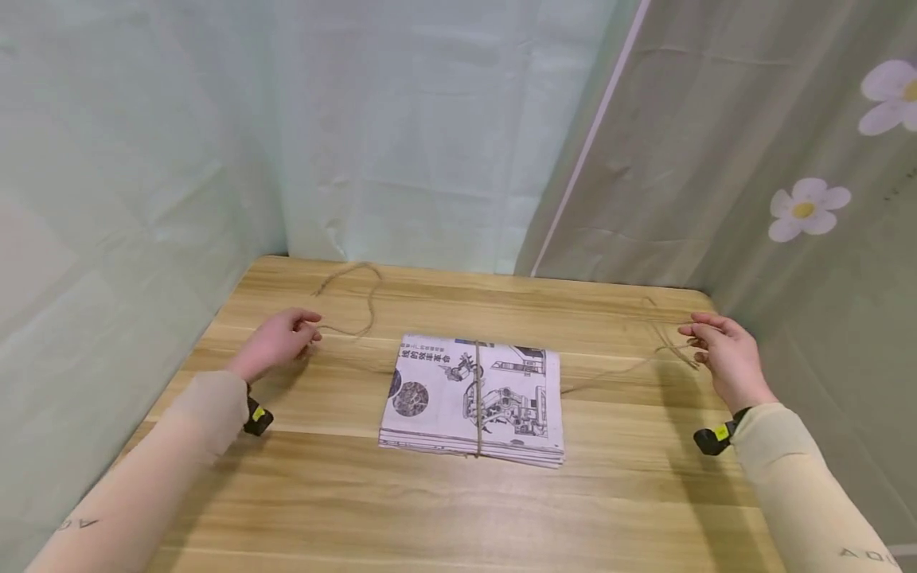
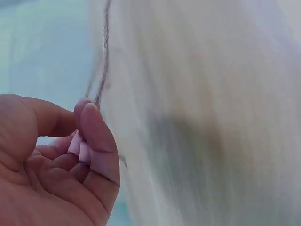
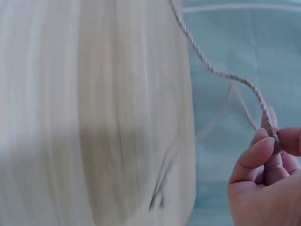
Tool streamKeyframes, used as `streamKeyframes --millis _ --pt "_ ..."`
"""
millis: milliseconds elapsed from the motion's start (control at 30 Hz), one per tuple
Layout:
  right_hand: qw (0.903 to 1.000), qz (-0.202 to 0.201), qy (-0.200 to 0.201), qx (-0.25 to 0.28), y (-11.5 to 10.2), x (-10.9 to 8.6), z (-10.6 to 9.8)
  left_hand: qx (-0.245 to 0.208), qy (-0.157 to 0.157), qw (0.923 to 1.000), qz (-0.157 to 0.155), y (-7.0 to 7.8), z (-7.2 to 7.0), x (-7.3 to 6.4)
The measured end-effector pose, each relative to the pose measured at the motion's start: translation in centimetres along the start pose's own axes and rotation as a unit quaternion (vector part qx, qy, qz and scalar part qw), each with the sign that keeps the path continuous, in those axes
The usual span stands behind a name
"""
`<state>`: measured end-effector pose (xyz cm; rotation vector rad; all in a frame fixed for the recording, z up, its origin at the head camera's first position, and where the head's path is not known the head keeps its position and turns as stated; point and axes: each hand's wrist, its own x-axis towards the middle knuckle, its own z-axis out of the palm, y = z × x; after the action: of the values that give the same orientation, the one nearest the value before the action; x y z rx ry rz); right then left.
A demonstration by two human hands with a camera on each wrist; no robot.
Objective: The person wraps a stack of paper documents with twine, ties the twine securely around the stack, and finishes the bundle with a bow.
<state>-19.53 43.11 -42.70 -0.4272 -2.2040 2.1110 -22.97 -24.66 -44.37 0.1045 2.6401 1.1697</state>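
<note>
A flat stack of folded newspapers (image 1: 437, 398) lies mid-table, with a band of twine (image 1: 478, 402) running across it from back to front. Left of the stack, my left hand (image 1: 279, 344) pinches a length of brown twine (image 2: 105, 52) between thumb and fingertips. That twine curves away over the table's back left. On the far right, my right hand (image 1: 729, 362) pinches another stretch of twine (image 3: 207, 63) at its fingertips. From there one strand runs back to the right side of the newspapers, and loose strands hang near the fingers.
The wooden table (image 1: 430, 517) has rounded back corners. A pale curtain (image 1: 430, 143) hangs along the back and left, and a grey curtain with white flowers (image 1: 808, 208) on the right. Both wrists wear small black cameras (image 1: 712, 439).
</note>
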Motion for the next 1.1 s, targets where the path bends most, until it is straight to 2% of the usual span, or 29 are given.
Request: streamKeyframes --millis 133,200,267,300,367,433,500,600,667,800,967,1100 --pt "0.9997 -0.020 -0.006 0.012 -0.2 -0.2 -1.1 -0.085 -0.021 0.9955 -0.035 -0.5 -1.6 -0.8" --pt "0.9986 -0.031 -0.027 -0.034 -0.1 -0.2 -1.3 -0.098 -0.030 0.9938 -0.042 -0.6 -2.0 -1.0" --pt "0.9902 -0.046 -0.055 -0.120 0.2 -0.2 -1.3 -0.100 -0.036 0.9935 -0.042 -0.6 -2.0 -1.2" --pt "0.9811 -0.053 -0.070 -0.173 0.3 -0.2 -1.2 -0.097 -0.036 0.9939 -0.038 -0.6 -1.9 -1.2" --pt "0.9528 -0.074 -0.080 -0.283 0.6 -0.2 -0.7 -0.091 -0.033 0.9948 -0.031 -0.5 -1.7 -1.2" --pt "0.9176 -0.106 -0.065 -0.378 0.7 -0.4 0.0 -0.093 -0.028 0.9950 -0.026 -0.4 -1.4 -1.2" --pt "0.8903 -0.135 -0.034 -0.434 0.7 -0.6 0.7 -0.092 -0.021 0.9953 -0.019 -0.1 -1.2 -1.2" --pt "0.8727 -0.178 0.006 -0.455 0.5 -1.0 2.0 -0.087 -0.004 0.9962 -0.006 0.7 -1.0 -1.3" --pt "0.8726 -0.199 0.006 -0.446 0.2 -1.2 3.1 -0.082 0.008 0.9966 0.007 1.6 -0.9 -1.5" --pt "0.8715 -0.232 -0.021 -0.431 0.0 -1.5 5.8 -0.069 0.031 0.9967 0.032 3.6 -0.7 -1.9" --pt "0.8704 -0.256 -0.070 -0.414 -0.2 -1.7 10.1 -0.048 0.059 0.9955 0.057 6.1 0.0 -2.0" --pt "0.8671 -0.274 -0.116 -0.399 -0.4 -2.4 14.0 -0.057 0.072 0.9917 0.089 8.3 1.0 -1.8"
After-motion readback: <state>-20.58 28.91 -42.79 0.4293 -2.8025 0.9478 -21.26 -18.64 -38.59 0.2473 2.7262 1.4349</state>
